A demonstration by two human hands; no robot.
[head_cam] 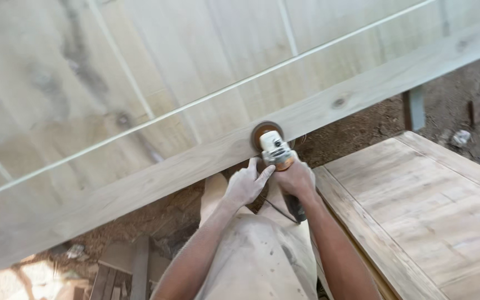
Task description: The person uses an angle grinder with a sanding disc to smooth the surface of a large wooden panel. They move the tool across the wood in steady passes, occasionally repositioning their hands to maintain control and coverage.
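Looking down from the head camera, the view took in a large wooden panel that filled the far and left part of the scene, with its pale frame board running slantwise from near left to far right. A grinder with a white body and an orange band was pressed against the near edge of that board, its round disc touching the wood. The right hand was clenched around the grinder's body, just behind the head, and the dark rear of the tool stuck out below the wrist. The left hand lay just beside it, fingers curled against the tool's left side with the forefinger stretched toward the head; both hands were dusted pale. A dark cord trailed back toward the person's dusty trousers. To the right, near, lay a second wooden panel, flat. Brown sawdust-strewn ground showed between the two panels.
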